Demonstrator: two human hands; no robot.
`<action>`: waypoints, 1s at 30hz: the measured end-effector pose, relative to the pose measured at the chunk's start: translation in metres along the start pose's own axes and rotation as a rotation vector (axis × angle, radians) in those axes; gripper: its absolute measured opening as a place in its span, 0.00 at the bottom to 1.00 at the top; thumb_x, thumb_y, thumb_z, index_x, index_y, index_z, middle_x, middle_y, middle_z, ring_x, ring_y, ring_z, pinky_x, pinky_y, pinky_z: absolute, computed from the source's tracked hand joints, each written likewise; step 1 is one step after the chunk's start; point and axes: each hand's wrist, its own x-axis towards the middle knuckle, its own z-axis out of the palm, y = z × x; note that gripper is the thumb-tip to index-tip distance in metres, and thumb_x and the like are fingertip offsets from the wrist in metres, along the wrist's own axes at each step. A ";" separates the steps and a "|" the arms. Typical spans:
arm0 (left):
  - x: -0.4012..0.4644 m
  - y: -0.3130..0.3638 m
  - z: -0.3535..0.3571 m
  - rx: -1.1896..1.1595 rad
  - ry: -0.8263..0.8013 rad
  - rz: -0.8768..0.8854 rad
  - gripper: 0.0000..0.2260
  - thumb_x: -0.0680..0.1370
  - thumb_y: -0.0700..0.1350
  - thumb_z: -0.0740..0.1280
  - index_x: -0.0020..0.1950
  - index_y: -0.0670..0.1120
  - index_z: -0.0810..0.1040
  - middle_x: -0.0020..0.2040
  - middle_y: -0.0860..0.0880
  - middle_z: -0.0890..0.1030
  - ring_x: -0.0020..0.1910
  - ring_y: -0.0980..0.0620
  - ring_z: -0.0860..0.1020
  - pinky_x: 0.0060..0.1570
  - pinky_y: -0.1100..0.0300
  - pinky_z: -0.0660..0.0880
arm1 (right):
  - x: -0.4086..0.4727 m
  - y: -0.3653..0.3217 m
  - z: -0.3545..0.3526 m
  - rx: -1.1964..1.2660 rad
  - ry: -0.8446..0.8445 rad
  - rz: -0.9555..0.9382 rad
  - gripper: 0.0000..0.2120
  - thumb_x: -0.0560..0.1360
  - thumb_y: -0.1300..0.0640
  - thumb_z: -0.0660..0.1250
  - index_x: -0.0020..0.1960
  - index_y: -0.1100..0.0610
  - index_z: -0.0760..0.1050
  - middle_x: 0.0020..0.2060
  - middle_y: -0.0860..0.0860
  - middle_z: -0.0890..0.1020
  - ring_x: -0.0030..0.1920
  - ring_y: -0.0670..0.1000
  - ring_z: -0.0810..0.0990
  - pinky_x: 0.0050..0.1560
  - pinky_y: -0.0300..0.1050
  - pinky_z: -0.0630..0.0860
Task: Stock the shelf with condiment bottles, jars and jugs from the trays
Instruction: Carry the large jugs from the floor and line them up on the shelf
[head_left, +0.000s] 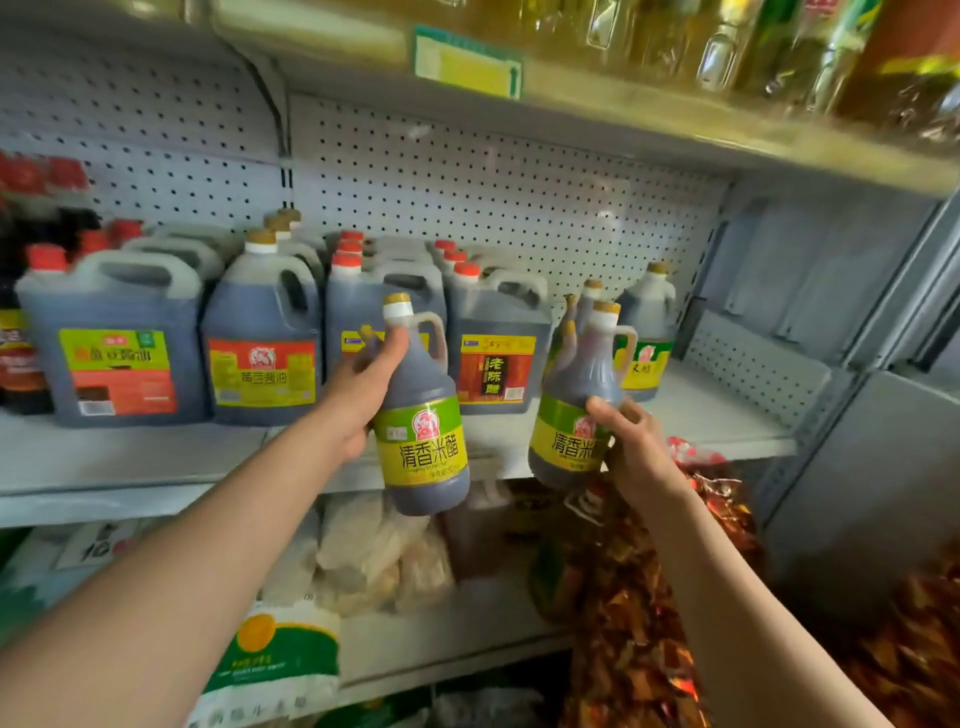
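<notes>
My left hand (363, 395) grips a dark vinegar bottle (423, 441) with a green and yellow label, gold cap and side handle, held in the air in front of the middle shelf (156, 462). My right hand (636, 452) holds a second matching vinegar bottle (571, 415) by its lower side, tilted slightly, just over the shelf's front edge. Behind it stand more of the same bottles (649, 332) near the shelf's right end.
Large dark jugs with orange and gold caps (260, 338) fill the shelf's left and middle. A bare stretch of shelf (727, 410) lies at the right. Oil bottles (779, 47) stand on the shelf above. Bags of rice (280, 670) and packaged goods (649, 623) lie below.
</notes>
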 end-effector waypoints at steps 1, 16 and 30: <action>0.012 -0.003 0.012 0.016 -0.007 0.017 0.19 0.72 0.63 0.70 0.54 0.52 0.80 0.54 0.51 0.85 0.50 0.53 0.84 0.51 0.55 0.79 | 0.018 0.001 -0.010 0.013 -0.002 -0.007 0.28 0.65 0.51 0.79 0.61 0.60 0.79 0.53 0.58 0.85 0.52 0.58 0.84 0.47 0.49 0.81; 0.092 -0.051 0.112 0.579 0.147 0.385 0.18 0.76 0.57 0.70 0.33 0.47 0.74 0.33 0.55 0.79 0.32 0.63 0.74 0.36 0.61 0.70 | 0.160 0.061 -0.095 0.167 -0.214 -0.001 0.32 0.70 0.58 0.74 0.72 0.63 0.70 0.66 0.68 0.75 0.65 0.67 0.75 0.67 0.65 0.71; 0.090 -0.059 0.101 0.368 0.044 0.369 0.25 0.69 0.65 0.73 0.43 0.42 0.81 0.38 0.55 0.85 0.38 0.61 0.80 0.42 0.58 0.75 | 0.167 0.070 -0.098 0.133 -0.285 0.005 0.42 0.66 0.47 0.80 0.74 0.60 0.67 0.68 0.66 0.74 0.68 0.67 0.73 0.68 0.63 0.72</action>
